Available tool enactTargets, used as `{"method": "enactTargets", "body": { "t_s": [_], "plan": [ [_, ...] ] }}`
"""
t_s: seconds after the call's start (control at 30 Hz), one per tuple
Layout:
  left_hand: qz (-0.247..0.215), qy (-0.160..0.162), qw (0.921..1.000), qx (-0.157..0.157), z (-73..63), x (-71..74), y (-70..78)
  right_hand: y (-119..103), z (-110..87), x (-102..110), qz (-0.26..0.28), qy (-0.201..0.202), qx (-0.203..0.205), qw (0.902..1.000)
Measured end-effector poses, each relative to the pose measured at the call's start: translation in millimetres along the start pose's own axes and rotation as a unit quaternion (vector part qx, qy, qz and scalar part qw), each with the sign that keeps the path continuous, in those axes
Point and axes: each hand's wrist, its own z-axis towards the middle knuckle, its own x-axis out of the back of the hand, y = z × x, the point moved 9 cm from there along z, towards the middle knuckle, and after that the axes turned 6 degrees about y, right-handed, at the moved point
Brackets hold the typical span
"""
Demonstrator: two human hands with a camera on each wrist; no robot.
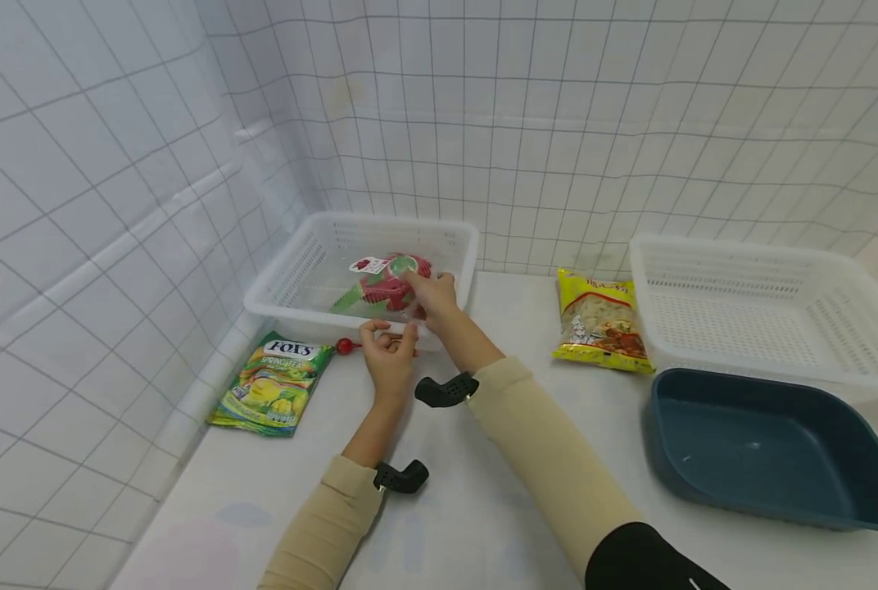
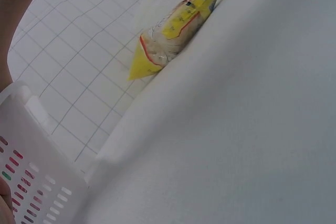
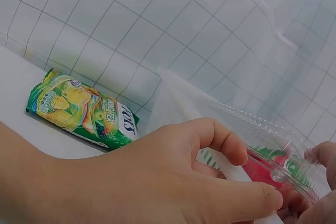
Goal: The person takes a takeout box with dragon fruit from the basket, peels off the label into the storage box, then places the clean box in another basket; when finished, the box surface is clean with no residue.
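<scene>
A white slotted basket stands at the back left and holds a clear plastic clamshell box with red and green contents and a white label. My right hand reaches over the basket's front and pinches the box near its right end; its fingers press on the clear plastic in the right wrist view. My left hand grips the basket's front rim, fingers curled and thumb at the outer wall. Beside it, in front of the basket, lies a small red ball with a thin red stem partly hidden by the fingers.
A green and yellow FOX'S candy bag lies left of my left hand. To the right are a yellow snack bag, a second white basket and a dark blue tub. Grid-patterned sheeting walls the back and left.
</scene>
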Motion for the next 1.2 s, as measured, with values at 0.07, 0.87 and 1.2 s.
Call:
{"method": "enactTargets", "body": {
  "t_s": [0.07,0.87,1.2],
  "plan": [
    [0.003,0.001,1.0,-0.002,-0.1,0.1,-1.1,-0.3,-0.4,-1.3,0.002,-0.008,0.002,1.0],
    [-0.017,-0.008,0.9998,0.001,-7.7,-8.1,25.0,-3.0,0.6,2.7,-0.051,0.037,0.055,0.9965],
    [-0.017,-0.016,0.9997,0.001,-6.9,-9.6,29.9,-17.2,-1.3,7.0,-0.024,-0.006,0.088,0.9958]
  ]
}}
